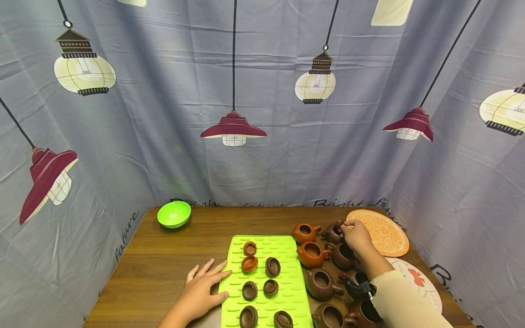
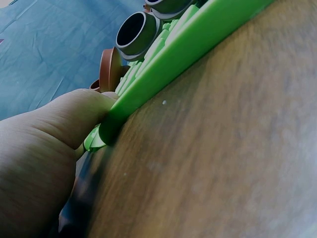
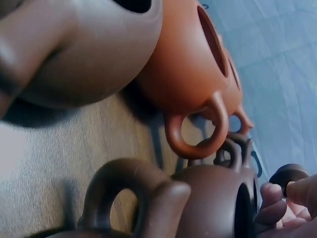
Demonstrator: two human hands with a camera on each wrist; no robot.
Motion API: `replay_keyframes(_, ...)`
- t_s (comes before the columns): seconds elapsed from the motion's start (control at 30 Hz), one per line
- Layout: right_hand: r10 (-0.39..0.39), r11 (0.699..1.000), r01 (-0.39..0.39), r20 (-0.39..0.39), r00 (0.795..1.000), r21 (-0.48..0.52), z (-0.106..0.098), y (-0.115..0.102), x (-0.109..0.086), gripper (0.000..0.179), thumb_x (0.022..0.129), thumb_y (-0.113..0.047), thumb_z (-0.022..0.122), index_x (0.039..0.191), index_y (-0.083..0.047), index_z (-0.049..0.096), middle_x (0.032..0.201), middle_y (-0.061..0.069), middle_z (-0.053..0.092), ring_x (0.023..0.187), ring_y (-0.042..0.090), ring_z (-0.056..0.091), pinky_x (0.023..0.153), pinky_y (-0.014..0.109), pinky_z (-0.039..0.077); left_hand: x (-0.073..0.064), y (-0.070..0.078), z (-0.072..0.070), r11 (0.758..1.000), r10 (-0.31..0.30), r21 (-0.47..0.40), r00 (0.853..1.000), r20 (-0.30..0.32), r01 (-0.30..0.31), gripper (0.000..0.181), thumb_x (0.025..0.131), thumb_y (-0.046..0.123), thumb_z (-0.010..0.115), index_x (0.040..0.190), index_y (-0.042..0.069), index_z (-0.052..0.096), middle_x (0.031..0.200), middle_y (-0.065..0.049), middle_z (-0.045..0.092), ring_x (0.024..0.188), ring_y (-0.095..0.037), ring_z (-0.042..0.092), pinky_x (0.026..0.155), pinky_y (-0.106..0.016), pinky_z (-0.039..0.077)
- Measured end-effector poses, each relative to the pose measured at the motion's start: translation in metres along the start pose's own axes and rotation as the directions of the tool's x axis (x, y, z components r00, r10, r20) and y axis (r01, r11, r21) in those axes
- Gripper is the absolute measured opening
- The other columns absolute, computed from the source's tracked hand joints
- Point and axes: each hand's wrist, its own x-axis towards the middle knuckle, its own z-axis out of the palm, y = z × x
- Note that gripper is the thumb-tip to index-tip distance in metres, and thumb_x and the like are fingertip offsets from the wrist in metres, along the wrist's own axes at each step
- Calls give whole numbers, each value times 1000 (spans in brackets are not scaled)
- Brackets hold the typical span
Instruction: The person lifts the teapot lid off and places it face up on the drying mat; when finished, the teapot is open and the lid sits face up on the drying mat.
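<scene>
My right hand (image 1: 357, 237) pinches a small dark brown teapot lid (image 3: 289, 174) by its edge or knob; which one I cannot tell. It is over the farthest dark brown teapot (image 1: 333, 233), partly hidden by the fingers. My left hand (image 1: 198, 291) lies with spread fingers at the left edge of a lime green mat (image 1: 266, 243), its fingertips touching it. On the mat are several loose lids, two of them orange (image 1: 249, 263) and the others dark brown (image 1: 272, 267). Lidless teapots, two of them orange (image 1: 311, 254), stand right of the mat.
A bright green bowl (image 1: 174, 215) sits at the table's back left. At the right lie an orange oval placemat (image 1: 381, 232) and a white one with a red pattern (image 1: 428, 291). A grey curtain (image 1: 279, 173) hangs behind the wooden table (image 1: 160, 255).
</scene>
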Motion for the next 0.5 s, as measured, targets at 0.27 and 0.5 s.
replay_keyframes(0.27,64,966,-91,117,991,242,5,-5,-2,40,109,-6,42,143,14,36,109,17,55,78,12,58,64,23,51,1,-2,1,1000,3,15,1000,-3,-3,59,93,53,75,147,34,63,165,6,45,157,-39,30,117,-74,6)
replay_keyframes(0.5,26,825,-154,235,972,543,12,-9,-6,21,110,-1,44,127,8,51,97,0,69,67,-1,53,57,12,47,0,0,1,1000,1,10,1000,0,-1,58,93,51,76,146,33,63,165,5,45,157,-40,30,116,-74,6)
